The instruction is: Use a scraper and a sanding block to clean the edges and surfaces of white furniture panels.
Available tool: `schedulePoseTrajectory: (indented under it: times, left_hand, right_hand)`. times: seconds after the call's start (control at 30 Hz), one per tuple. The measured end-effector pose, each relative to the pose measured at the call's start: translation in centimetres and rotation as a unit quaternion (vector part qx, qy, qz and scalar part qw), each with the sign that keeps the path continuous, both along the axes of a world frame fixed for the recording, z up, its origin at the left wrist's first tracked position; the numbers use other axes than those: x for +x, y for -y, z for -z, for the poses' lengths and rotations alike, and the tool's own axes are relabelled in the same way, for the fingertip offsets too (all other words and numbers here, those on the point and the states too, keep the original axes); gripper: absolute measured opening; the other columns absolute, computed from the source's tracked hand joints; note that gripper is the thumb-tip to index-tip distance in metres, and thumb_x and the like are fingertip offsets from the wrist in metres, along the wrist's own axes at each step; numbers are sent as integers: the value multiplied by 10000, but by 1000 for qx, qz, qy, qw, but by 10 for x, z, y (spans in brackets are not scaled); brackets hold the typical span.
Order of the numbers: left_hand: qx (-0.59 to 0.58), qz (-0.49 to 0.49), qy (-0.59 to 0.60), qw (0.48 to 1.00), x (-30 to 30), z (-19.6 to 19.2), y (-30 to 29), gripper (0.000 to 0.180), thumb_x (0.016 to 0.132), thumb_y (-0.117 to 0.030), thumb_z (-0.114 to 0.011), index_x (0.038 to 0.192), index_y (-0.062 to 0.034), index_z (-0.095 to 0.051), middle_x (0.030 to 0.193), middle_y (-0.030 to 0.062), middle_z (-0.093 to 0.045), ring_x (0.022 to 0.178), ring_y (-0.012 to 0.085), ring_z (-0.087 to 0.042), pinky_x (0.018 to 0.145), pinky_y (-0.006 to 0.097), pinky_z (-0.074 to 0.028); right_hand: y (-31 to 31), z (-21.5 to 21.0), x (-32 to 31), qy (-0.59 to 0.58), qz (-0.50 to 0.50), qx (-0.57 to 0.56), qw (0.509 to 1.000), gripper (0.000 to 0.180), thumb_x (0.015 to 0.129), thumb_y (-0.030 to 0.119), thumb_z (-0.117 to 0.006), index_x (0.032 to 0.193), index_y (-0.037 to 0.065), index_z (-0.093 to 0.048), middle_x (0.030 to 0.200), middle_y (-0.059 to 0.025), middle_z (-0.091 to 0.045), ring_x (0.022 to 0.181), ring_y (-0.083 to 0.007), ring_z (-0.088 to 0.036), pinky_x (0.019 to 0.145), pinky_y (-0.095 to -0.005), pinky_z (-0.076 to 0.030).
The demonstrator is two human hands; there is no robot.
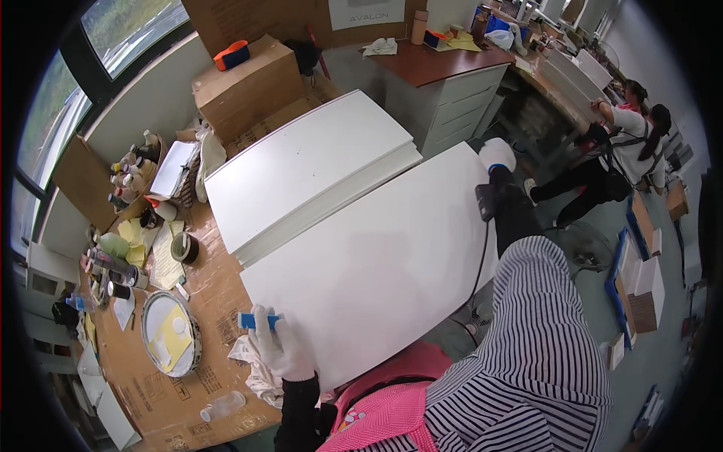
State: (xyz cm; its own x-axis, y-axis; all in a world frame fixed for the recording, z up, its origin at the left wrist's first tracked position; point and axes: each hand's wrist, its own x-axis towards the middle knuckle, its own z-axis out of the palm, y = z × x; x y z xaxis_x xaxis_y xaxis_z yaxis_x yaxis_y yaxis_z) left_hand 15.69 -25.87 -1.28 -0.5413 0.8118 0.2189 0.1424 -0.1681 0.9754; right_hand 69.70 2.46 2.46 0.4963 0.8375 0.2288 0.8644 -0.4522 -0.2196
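Note:
A large smooth white panel lies in front of me, next to a stack of similar white panels. My left hand, in a white glove, is at the panel's near left edge. Its fingers close round a small blue block. At the far right corner, my right hand, also gloved in white, grips the panel's edge; its fingertips are partly hidden. A dark device with a cable sits at my right forearm.
A cardboard-covered table bears a round tin, a dark jar, a crumpled cloth, a clear cup and several bottles. A cardboard box stands behind the stack. Two people work at the far right.

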Motion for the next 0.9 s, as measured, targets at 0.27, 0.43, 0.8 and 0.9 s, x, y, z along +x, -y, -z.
schedulePoseTrajectory:
  times: [0.27, 0.43, 0.8, 0.9]
  left_hand:
    - [-57, 35, -145, 987, -1, -13, -5, 372, 929, 91, -533, 1277, 26, -647, 1470, 240, -434, 1326, 337, -489, 1101, 399, -397]
    - [-79, 58, -214, 972, -6, -14, -4, 411, 929, 86, -516, 1313, 0, -634, 1502, 242, -418, 1316, 324, -501, 1079, 388, -416]
    - [-128, -2, -38, 991, -2, -17, -2, 424, 941, 69, -518, 1360, 32, -573, 1506, 225, -402, 1293, 286, -509, 987, 349, -506]
    - [-99, 58, -129, 985, 5, -13, -9, 416, 940, 68, -523, 1348, 19, -585, 1469, 219, -432, 1252, 271, -526, 942, 339, -528]
  right_hand:
    - [167, 0, -237, -96, -579, 70, 806, 442, 883, 280, -607, 1316, 228, -678, 1029, -135, -706, 858, -318, -683, 760, -405, -560]
    - [123, 13, -166, -122, -367, 15, 922, 270, 902, 208, -608, 1119, 108, -733, 936, -188, -702, 809, -339, -692, 693, -421, -542]
    - [125, 7, -206, -56, -520, 74, 849, 370, 953, 240, -546, 1297, 257, -683, 1040, -162, -711, 848, -356, -682, 802, -434, -555]
    - [52, 125, -79, 436, -268, 126, 850, 325, 961, 255, -551, 1240, 196, -707, 1038, -160, -713, 893, -353, -685, 826, -444, -556]
